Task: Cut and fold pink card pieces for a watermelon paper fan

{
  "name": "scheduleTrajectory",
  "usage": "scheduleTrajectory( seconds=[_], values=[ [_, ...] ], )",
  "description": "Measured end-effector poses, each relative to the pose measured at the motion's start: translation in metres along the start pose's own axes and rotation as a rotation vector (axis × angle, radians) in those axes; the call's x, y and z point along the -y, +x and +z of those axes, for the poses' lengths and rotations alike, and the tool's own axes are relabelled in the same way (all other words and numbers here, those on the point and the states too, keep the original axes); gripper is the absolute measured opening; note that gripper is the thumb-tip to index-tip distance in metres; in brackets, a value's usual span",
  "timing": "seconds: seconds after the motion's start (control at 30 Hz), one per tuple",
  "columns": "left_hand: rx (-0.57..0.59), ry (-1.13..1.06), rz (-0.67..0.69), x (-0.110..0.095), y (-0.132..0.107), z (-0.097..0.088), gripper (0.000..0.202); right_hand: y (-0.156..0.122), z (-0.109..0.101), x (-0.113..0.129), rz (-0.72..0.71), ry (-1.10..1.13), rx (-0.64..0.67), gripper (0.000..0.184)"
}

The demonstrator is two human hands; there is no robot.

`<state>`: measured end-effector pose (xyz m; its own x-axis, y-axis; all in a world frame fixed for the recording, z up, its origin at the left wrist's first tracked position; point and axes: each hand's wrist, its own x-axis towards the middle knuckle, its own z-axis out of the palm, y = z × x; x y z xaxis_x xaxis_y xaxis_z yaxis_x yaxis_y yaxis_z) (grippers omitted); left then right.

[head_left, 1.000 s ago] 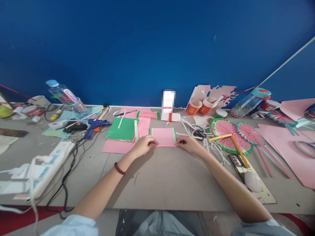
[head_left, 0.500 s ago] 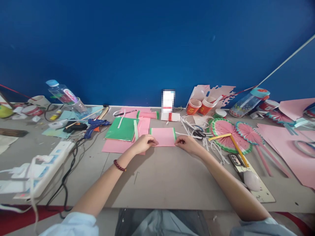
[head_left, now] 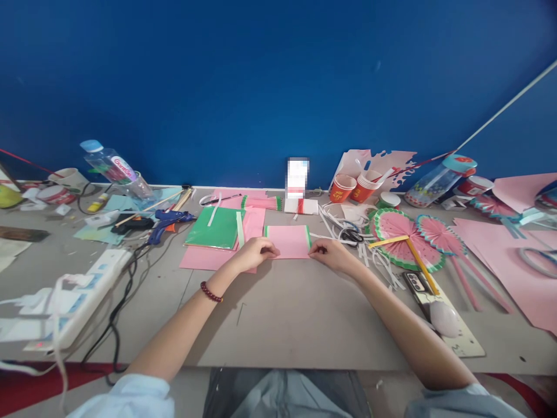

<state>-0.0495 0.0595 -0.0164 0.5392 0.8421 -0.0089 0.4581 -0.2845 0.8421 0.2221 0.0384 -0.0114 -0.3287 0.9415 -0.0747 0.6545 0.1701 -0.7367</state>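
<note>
On my feed: left hand [head_left: 256, 253] and right hand [head_left: 333, 255] apart | pinching pink green-edged rectangular paper [head_left: 289, 241] at its eight and four o'clock | square green paper packet [head_left: 209, 231] at nine

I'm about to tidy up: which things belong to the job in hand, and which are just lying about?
In the job:
Pink sheet with green edges, held by left hand and right hand
Perhaps the pleated strip behind, in matching colours

Seemingly just lying about:
Left-side bottle
Red paper cups
Right-side bottle
</note>
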Motion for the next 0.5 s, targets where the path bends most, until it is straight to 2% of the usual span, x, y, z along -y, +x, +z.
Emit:
scheduleTrajectory(
  seconds=[0.2, 0.5],
  values=[
    [-0.050, 0.090, -0.035, -0.0016, 0.0026, -0.0032, 0.029, 0.0004, 0.0004, -0.0017, -0.010, 0.001, -0.001, 0.013],
    [-0.028, 0.170, -0.028, -0.0039, 0.0045, -0.0054, 0.018, 0.0000, -0.0003, 0.0010, -0.005, -0.012, -0.001, 0.013]
  ],
)
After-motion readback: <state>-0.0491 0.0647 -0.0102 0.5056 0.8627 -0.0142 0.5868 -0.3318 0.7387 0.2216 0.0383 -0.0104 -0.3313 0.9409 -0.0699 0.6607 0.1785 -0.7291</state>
